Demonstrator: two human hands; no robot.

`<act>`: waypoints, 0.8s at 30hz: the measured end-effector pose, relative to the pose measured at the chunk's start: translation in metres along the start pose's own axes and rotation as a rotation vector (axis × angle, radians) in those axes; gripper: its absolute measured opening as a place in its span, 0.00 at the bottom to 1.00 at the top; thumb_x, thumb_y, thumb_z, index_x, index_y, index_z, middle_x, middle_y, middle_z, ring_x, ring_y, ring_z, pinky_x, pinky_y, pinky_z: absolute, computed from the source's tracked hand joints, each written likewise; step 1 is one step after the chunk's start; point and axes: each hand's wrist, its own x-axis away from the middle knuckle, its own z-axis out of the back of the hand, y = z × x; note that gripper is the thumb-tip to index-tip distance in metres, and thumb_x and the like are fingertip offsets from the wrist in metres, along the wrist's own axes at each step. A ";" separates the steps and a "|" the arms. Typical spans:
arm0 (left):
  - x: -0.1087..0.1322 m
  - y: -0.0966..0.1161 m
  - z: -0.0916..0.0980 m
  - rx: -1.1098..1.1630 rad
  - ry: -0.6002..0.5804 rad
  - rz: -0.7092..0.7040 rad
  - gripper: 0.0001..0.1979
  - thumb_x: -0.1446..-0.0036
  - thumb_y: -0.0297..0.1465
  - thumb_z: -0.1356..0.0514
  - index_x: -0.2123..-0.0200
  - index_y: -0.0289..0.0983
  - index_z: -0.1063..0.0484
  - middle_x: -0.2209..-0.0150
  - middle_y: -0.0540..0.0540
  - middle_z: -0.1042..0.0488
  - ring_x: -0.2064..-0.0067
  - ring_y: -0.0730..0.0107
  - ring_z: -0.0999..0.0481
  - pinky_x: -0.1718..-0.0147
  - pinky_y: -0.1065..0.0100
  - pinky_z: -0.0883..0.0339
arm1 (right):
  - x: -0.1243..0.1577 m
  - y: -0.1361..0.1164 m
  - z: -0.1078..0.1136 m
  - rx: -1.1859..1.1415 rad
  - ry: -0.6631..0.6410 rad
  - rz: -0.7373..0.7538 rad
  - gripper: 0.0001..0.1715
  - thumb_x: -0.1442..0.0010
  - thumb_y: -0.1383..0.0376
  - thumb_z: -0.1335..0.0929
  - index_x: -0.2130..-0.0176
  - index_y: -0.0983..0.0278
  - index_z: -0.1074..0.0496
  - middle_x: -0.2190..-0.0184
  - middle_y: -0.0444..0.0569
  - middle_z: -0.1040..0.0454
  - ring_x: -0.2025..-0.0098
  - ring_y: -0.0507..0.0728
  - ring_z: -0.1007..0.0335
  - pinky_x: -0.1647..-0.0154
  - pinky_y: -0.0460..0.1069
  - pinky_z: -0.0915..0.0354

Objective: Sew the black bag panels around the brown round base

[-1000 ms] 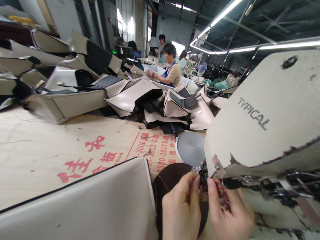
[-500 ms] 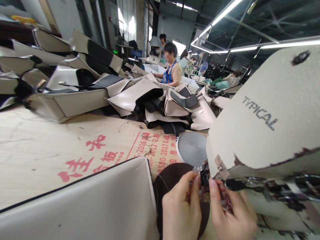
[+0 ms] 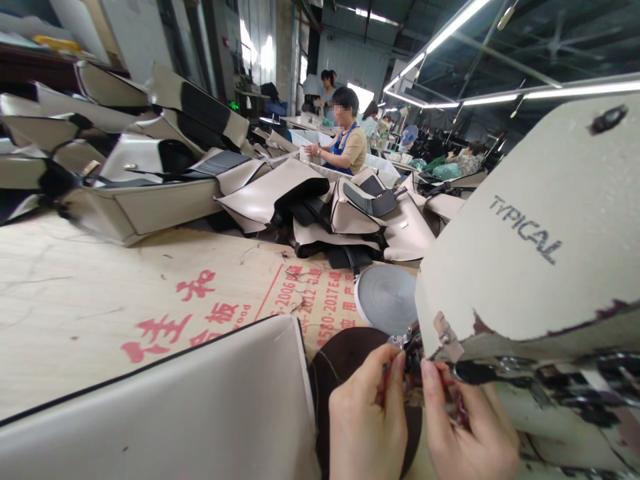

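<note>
My left hand (image 3: 367, 420) and my right hand (image 3: 467, 427) meet at the bottom of the head view, under the head of a beige sewing machine marked TYPICAL (image 3: 530, 233). Both hands have their fingers pinched together at the metal needle area (image 3: 413, 350); what they pinch is too small to make out. A dark brown piece (image 3: 340, 353) lies under my left hand. A beige panel with black piping (image 3: 175, 407) lies to the left of my hands. A grey tape roll (image 3: 387, 297) sits just behind the needle area.
A plywood table (image 3: 100, 293) with red printed characters stretches left. Piles of beige and black sewn covers (image 3: 280, 193) fill its far side. A person in a blue apron (image 3: 345, 133) works at the far end, with other people behind.
The view has shifted slightly. My hands stay pinched at the needle area with only small finger movements.
</note>
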 end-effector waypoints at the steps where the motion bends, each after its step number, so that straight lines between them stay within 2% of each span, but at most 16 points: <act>1: 0.000 0.000 0.000 -0.005 0.008 0.005 0.06 0.42 0.31 0.46 0.65 0.40 0.29 0.75 0.54 0.26 0.77 0.79 0.29 0.74 0.80 0.37 | 0.000 0.000 0.000 0.007 0.009 -0.003 0.08 0.45 0.63 0.30 0.69 0.68 0.27 0.70 0.51 0.25 0.72 0.52 0.29 0.71 0.45 0.36; 14: 0.001 -0.006 0.000 -0.039 -0.005 -0.050 0.06 0.42 0.31 0.46 0.64 0.40 0.29 0.73 0.53 0.25 0.76 0.78 0.28 0.73 0.80 0.35 | 0.001 0.000 0.000 0.028 0.003 -0.011 0.08 0.45 0.63 0.30 0.69 0.67 0.28 0.72 0.50 0.26 0.73 0.50 0.31 0.72 0.43 0.38; 24: 0.000 -0.007 -0.001 -0.056 0.003 -0.066 0.06 0.42 0.31 0.46 0.64 0.40 0.29 0.73 0.53 0.24 0.75 0.77 0.27 0.72 0.79 0.34 | 0.000 0.000 -0.001 0.017 0.024 0.003 0.08 0.46 0.64 0.30 0.69 0.68 0.28 0.69 0.52 0.25 0.71 0.52 0.29 0.70 0.44 0.36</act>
